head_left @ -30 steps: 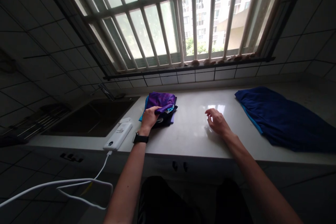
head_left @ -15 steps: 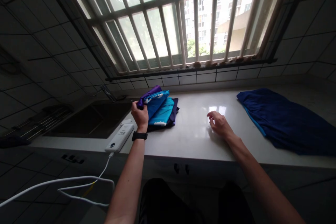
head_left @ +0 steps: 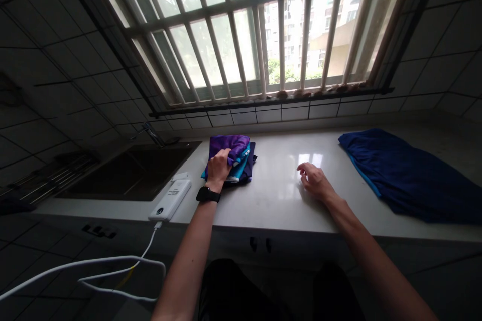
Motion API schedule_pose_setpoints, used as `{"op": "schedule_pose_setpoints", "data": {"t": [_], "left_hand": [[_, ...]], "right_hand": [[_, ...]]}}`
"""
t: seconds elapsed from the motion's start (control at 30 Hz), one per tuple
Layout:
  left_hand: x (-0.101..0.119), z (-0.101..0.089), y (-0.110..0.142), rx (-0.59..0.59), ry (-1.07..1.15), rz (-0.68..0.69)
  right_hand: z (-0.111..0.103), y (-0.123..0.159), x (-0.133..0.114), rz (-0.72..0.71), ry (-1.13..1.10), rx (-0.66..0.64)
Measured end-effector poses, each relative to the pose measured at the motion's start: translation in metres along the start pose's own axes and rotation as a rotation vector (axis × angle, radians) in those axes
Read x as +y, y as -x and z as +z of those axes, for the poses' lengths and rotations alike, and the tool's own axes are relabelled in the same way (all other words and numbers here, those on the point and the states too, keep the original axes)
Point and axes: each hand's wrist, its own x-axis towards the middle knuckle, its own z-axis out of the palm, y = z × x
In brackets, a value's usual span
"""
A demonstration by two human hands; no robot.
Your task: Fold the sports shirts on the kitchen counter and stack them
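Beside the sink (head_left: 146,168), my left hand (head_left: 219,165) pinches the purple cloth (head_left: 229,144) — settling it on the pile (head_left: 248,160), I judge — my right hand (head_left: 312,179) loosely curled, empty; next likely needs a gentle release.

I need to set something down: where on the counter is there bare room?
The widest bare patch lies between the cloth pile and the blue cloth, reaching back to the wall; the right hand takes up part of it. The left is crowded: sink, white device, left hand and cloth pile sit close together.
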Motion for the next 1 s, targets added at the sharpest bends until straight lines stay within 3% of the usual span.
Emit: {"op": "schedule_pose_setpoints", "data": {"t": [0.13,0.2,0.33,0.47,0.6,0.73,0.8,0.93,1.0], "left_hand": [[-0.016,-0.026,-0.029,0.272,0.072,-0.145],[-0.026,-0.04,-0.042,0.35,0.115,-0.204],[-0.032,-0.053,-0.053,0.402,0.157,-0.216],[-0.02,-0.041,-0.049,0.385,0.08,-0.176],[-0.012,-0.028,-0.044,0.252,0.02,-0.151],[-0.022,-0.032,-0.042,0.113,0.04,-0.188],[-0.03,-0.039,-0.04,-0.059,0.056,-0.165],[-0.041,-0.051,-0.035,-0.604,0.078,0.005],[-0.038,-0.052,-0.036,-0.712,0.156,0.107]], "right_hand": [[-0.001,0.0,-0.001,0.011,0.013,-0.014],[-0.001,0.001,-0.002,0.012,0.014,-0.016],[0.001,0.001,0.0,-0.007,0.022,-0.015],[0.003,0.001,0.002,-0.034,0.042,-0.016],[0.002,0.002,0.001,-0.025,0.048,-0.043],[0.001,0.002,0.0,-0.01,0.051,-0.054],[0.001,0.002,0.0,0.002,0.058,-0.059],[0.002,0.001,-0.001,0.013,0.055,-0.077],[0.002,0.001,-0.001,0.016,0.051,-0.081]]}}
